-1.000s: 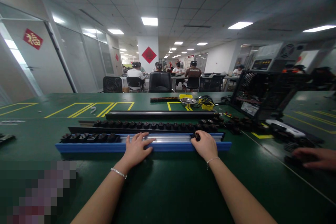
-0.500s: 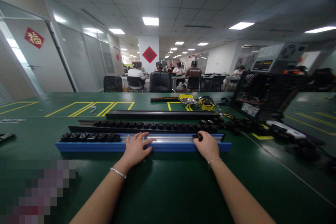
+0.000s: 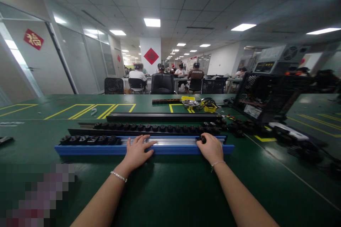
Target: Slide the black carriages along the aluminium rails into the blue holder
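Observation:
A long blue rail (image 3: 165, 150) with a silvery inner channel (image 3: 174, 141) lies across the green table before me. Several black socket-like modules (image 3: 93, 139) sit in a row in its left part. My left hand (image 3: 139, 150) rests on the rail's middle, fingers spread, holding nothing. Near the rail's right end, my right hand (image 3: 212, 148) is closed on a small black module (image 3: 203, 139), mostly hidden by the fingers. Behind the blue rail lies a dark rail (image 3: 85, 132), with a row of similar black modules (image 3: 155, 127) along it.
Farther back lie a long black rail (image 3: 162, 116), a metal bowl (image 3: 190, 103) and yellow trays with cables. At right stand an open computer case (image 3: 266, 95), more loose black modules (image 3: 237, 127) and a white-and-black device (image 3: 289, 130). People sit at desks in the background.
The camera view has shifted very slightly. Both hands stay at about the same places on the blue rail, the right one still holding the black module.

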A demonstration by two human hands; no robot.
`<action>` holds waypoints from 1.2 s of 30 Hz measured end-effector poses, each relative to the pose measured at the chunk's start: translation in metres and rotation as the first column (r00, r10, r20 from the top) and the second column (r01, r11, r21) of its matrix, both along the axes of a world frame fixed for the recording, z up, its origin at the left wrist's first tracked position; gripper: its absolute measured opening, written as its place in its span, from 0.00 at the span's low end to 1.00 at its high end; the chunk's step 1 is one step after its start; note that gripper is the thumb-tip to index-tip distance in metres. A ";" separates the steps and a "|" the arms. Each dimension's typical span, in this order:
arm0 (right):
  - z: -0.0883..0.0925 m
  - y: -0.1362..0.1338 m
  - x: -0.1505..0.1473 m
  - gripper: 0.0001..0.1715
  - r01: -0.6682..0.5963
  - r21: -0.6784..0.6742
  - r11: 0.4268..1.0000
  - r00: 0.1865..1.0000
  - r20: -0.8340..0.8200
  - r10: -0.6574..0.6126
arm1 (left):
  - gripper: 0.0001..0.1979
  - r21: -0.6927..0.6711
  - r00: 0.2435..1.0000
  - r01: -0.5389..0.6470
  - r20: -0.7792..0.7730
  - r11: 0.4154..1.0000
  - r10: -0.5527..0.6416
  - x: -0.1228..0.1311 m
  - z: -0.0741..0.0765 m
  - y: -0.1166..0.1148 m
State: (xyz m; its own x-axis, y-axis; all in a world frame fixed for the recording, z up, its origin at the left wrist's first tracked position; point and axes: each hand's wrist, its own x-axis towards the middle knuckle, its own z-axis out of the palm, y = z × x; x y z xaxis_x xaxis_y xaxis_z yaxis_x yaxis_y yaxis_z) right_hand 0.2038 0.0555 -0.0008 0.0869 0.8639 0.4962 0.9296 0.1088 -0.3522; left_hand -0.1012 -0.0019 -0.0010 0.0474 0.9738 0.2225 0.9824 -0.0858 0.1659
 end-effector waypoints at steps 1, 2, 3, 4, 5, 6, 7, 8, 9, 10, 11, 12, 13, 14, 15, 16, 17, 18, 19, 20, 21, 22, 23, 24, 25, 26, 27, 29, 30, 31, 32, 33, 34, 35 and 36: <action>0.000 0.000 0.001 0.12 0.005 -0.003 1.000 1.000 0.001 -0.005 | 0.20 0.003 1.000 0.003 -0.001 1.000 -0.003 0.000 0.000 0.000; 0.000 0.000 0.002 0.13 0.013 -0.007 1.000 1.000 -0.001 -0.013 | 0.20 0.007 1.000 0.006 -0.002 1.000 -0.006 -0.001 -0.001 0.000; 0.000 0.001 0.003 0.13 0.021 -0.013 1.000 1.000 -0.004 -0.021 | 0.20 0.012 1.000 0.009 -0.002 1.000 -0.009 -0.001 -0.001 0.000; 0.000 0.001 0.004 0.14 0.028 -0.018 0.999 1.000 -0.007 -0.028 | 0.20 0.013 1.000 0.011 -0.001 1.000 -0.011 -0.001 -0.002 0.001; 0.000 0.001 0.005 0.14 0.033 -0.025 0.999 0.999 -0.009 -0.033 | 0.20 0.014 1.000 0.012 0.002 1.000 -0.012 -0.002 -0.002 0.001; 0.000 0.002 0.006 0.14 0.036 -0.032 0.999 0.999 -0.010 -0.036 | 0.20 0.015 1.000 0.012 0.005 1.000 -0.013 -0.002 -0.003 0.001; 0.000 0.002 0.007 0.14 0.037 -0.037 0.999 0.999 -0.011 -0.037 | 0.20 0.018 1.000 0.014 0.006 1.000 -0.014 -0.002 -0.003 0.002; 0.000 0.002 0.007 0.14 0.036 -0.039 0.999 0.999 -0.011 -0.036 | 0.20 0.020 1.000 0.016 0.007 1.000 -0.016 -0.003 -0.004 0.002; 0.000 0.002 0.007 0.13 0.035 -0.038 0.999 0.999 -0.009 -0.035 | 0.20 0.022 1.000 0.018 0.007 1.000 -0.018 -0.003 -0.004 0.002; 0.001 0.001 0.007 0.13 0.034 -0.035 0.999 0.999 -0.007 -0.034 | 0.20 0.024 1.000 0.022 0.007 0.999 -0.022 -0.003 -0.004 0.002; 0.001 0.001 0.008 0.13 0.035 -0.031 0.999 0.999 -0.005 -0.035 | 0.20 0.024 1.000 0.024 0.007 0.999 -0.024 -0.003 -0.004 0.002; 0.001 0.001 0.008 0.13 0.035 -0.027 0.999 0.999 -0.002 -0.035 | 0.20 0.022 1.000 0.026 0.008 0.999 -0.026 -0.003 -0.004 0.002; 0.002 0.000 0.008 0.13 0.036 -0.024 0.999 0.999 0.000 -0.036 | 0.20 0.019 1.000 0.028 0.009 0.999 -0.028 -0.003 -0.004 0.002; 0.002 0.000 0.008 0.13 0.040 -0.024 0.999 0.999 0.002 -0.040 | 0.19 0.016 1.000 0.028 0.010 0.999 -0.028 -0.004 -0.004 0.002; 0.002 0.000 0.008 0.13 0.046 -0.026 0.999 0.999 0.004 -0.046 | 0.20 0.016 1.000 0.026 0.011 1.000 -0.026 -0.004 -0.004 0.002; 0.002 0.000 0.008 0.13 0.051 -0.028 0.998 0.999 0.006 -0.051 | 0.20 0.016 1.000 0.025 0.011 1.000 -0.025 -0.004 -0.004 0.002; 0.002 0.000 0.008 0.13 0.057 -0.030 0.998 0.998 0.009 -0.057 | 0.20 0.015 1.000 0.024 0.011 1.000 -0.024 -0.003 -0.003 0.002; 0.002 0.001 0.008 0.13 0.062 -0.031 0.998 0.998 0.012 -0.061 | 0.20 0.014 1.000 0.025 0.011 1.000 -0.025 -0.003 -0.003 0.002; 0.002 0.001 0.009 0.13 0.063 -0.031 0.998 0.998 0.015 -0.063 | 0.20 0.014 1.000 0.025 0.011 1.000 -0.025 -0.003 -0.003 0.002; 0.002 0.001 0.009 0.13 0.062 -0.029 0.998 0.998 0.018 -0.062 | 0.20 0.015 1.000 0.024 0.011 1.000 -0.025 -0.003 -0.003 0.002; 0.001 0.002 0.009 0.14 0.061 -0.025 0.998 0.998 0.019 -0.060 | 0.20 0.016 1.000 0.024 0.011 1.000 -0.024 -0.003 -0.003 0.002; 0.001 0.002 0.010 0.14 0.058 -0.020 0.998 0.998 0.019 -0.058 | 0.20 0.018 1.000 0.022 0.010 1.000 -0.023 -0.003 -0.003 0.002; 0.000 0.003 0.010 0.14 0.053 -0.016 0.998 0.998 0.020 -0.053 | 0.20 0.021 1.000 0.020 0.009 1.000 -0.020 -0.003 -0.004 0.002; 0.000 0.004 0.011 0.14 0.051 -0.013 0.999 0.999 0.019 -0.050 | 0.20 0.025 1.000 0.018 0.008 1.000 -0.018 -0.002 -0.004 0.002; -0.001 0.004 0.011 0.13 0.050 -0.011 0.999 0.999 0.018 -0.050 | 0.20 0.026 1.000 0.017 0.008 1.000 -0.017 -0.003 -0.004 0.002; -0.001 0.005 0.012 0.13 0.050 -0.013 0.999 0.999 0.018 -0.050 | 0.20 0.027 1.000 0.018 0.008 0.999 -0.018 -0.003 -0.004 0.002; -0.002 0.005 0.013 0.13 0.050 -0.016 0.999 0.999 0.017 -0.050 | 0.20 0.028 1.000 0.021 0.009 0.999 -0.021 -0.003 -0.005 0.002; -0.003 0.006 0.014 0.13 0.055 -0.023 0.998 0.998 0.013 -0.055 | 0.19 0.029 1.000 0.026 0.012 0.999 -0.027 -0.004 -0.005 0.003; -0.003 0.006 0.015 0.13 0.057 -0.024 0.998 0.998 0.010 -0.057 | 0.19 0.028 0.999 0.029 0.014 0.999 -0.029 -0.004 -0.006 0.003; -0.003 0.006 0.015 0.13 0.057 -0.023 0.998 0.998 0.007 -0.057 | 0.19 0.028 0.999 0.029 0.015 0.999 -0.030 -0.005 -0.006 0.003; -0.003 0.006 0.015 0.14 0.058 -0.022 0.998 0.998 0.004 -0.058 | 0.19 0.028 0.999 0.029 0.016 0.999 -0.029 -0.005 -0.006 0.003; -0.003 0.006 0.015 0.14 0.058 -0.020 0.998 0.998 0.000 -0.058 | 0.19 0.028 0.999 0.028 0.017 0.999 -0.028 -0.005 -0.006 0.003; -0.004 0.007 0.015 0.14 0.057 -0.021 0.998 0.998 -0.003 -0.057 | 0.19 0.027 0.999 0.027 0.017 0.999 -0.027 -0.005 -0.006 0.004; -0.004 0.007 0.015 0.14 0.056 -0.022 0.998 0.998 -0.005 -0.056 | 0.19 0.026 1.000 0.026 0.016 0.999 -0.027 -0.005 -0.006 0.004; -0.004 0.007 0.016 0.14 0.054 -0.024 0.998 0.998 -0.008 -0.054 | 0.19 0.024 1.000 0.025 0.016 0.999 -0.026 -0.005 -0.006 0.004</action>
